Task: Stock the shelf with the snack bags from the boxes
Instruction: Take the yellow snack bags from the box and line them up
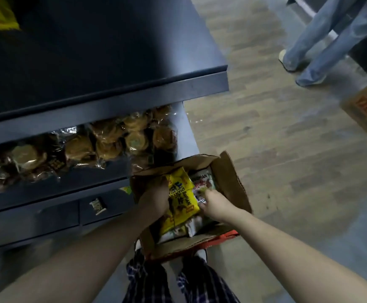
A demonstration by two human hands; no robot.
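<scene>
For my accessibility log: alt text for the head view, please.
Both hands reach into an open cardboard box: the left hand grips a yellow snack bag, the right hand touches white bags beside it. Dark shelves at left hold clear-wrapped pastries.

Yellow snack bag (181, 200) with upside-down letters ending "PIAN", white bag (204, 179) beside it also reading "PIAN", far cardboard box (364, 112) with red print, too blurred to read

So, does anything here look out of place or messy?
A small packet lies alone and askew on the dark ledge under the shelf, away from other stock. The pastry bags on that shelf sit in a loose heap, not rows. The box looks undamaged.
</scene>
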